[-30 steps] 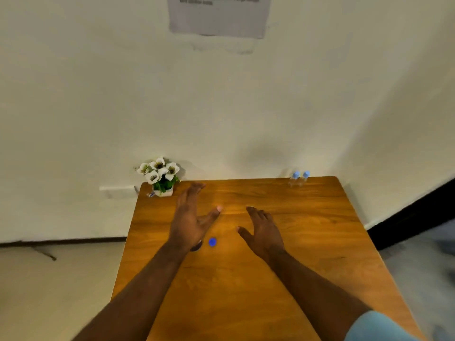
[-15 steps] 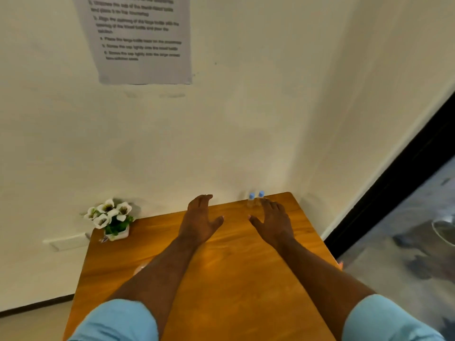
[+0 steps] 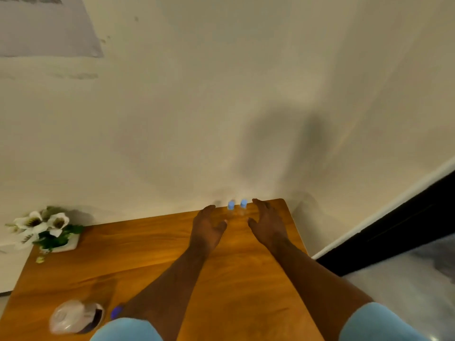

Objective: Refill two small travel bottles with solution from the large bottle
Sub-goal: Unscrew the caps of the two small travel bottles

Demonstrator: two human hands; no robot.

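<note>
Both hands reach to the far edge of the wooden table (image 3: 152, 244), one on each side of the two small travel bottles. The left hand (image 3: 208, 228) has its fingers almost straight and its thumb spread toward the bottles; it holds nothing. The right hand (image 3: 267, 223) is also spread and relaxed, with an empty palm. The left travel bottle (image 3: 231, 209) stands just beyond the left thumb, and the right travel bottle (image 3: 243, 207) stands just inside the right fingers. Both are upright, clear, with light blue caps, side by side against the wall. Whether a finger touches them I cannot tell, because the picture is blurred.

The large bottle (image 3: 75, 316) lies far behind the left hand, near the left elbow, at the near-left corner of the table. Its label cannot be read. A small blue cap (image 3: 116, 312) lies just beside it, next to the left sleeve. A paper sheet (image 3: 44, 28) hangs on the wall, far up and left of the hands; its writing is too blurred to read. A pot of white flowers (image 3: 46, 230) stands well to the left of the left hand.

Compared with half a second ago, the hands have moved apart and forward, so that the bottles are now between them, and the large bottle has come into view.
</note>
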